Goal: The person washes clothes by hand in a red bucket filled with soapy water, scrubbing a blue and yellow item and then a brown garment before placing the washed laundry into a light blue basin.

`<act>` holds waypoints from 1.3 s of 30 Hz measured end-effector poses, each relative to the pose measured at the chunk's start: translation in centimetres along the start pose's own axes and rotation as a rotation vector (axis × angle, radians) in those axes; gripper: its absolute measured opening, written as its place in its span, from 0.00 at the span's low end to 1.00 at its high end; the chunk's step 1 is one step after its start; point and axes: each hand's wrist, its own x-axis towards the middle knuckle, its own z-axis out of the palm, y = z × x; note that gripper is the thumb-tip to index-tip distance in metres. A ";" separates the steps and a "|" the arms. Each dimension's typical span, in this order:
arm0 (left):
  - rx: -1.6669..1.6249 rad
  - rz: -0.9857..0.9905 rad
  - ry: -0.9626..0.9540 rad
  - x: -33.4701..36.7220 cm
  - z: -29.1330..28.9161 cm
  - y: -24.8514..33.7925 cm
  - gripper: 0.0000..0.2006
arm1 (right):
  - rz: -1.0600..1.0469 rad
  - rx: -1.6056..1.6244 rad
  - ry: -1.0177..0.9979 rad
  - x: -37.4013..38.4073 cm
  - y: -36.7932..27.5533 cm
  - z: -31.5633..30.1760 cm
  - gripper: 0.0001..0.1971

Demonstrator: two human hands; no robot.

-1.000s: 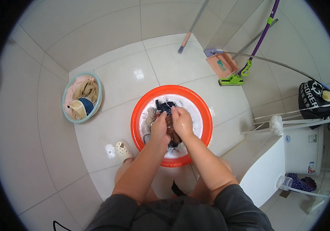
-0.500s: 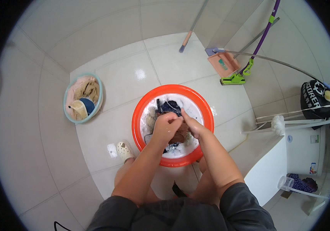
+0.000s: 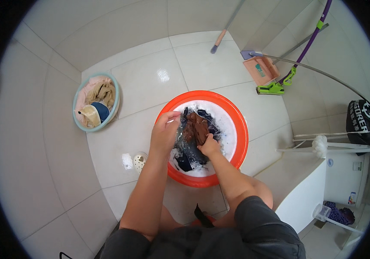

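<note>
An orange-red basin [image 3: 242, 134] of white suds and wet clothes stands in front of me. A brown garment [image 3: 196, 127] lies bunched in its middle, with dark blue cloth [image 3: 183, 162] around it. My right hand [image 3: 210, 146] is closed on the near right edge of the brown garment. Over the left rim, my left hand [image 3: 166, 129] has its fingers curled together beside the wet dark cloth. What those fingers pinch, if anything, is hidden.
A light blue tub [image 3: 117, 100] of clothes stands on the left. Far right are a pink dustpan [image 3: 261, 71], a green and purple mop [image 3: 271, 89] and a brush [image 3: 218, 43]. A white rack [image 3: 336, 150] stands right. My pale clog [image 3: 139, 162] is beside the basin.
My hands have come apart: the left moved left to the rim, the right lowered onto the brown garment. More of that garment shows. The view has shifted slightly.
</note>
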 end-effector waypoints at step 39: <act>-1.035 -0.467 -0.094 2.7 3.4 -8.7 0.14 | -0.523 1.480 -0.080 -12.5 -2.9 -16.2 0.10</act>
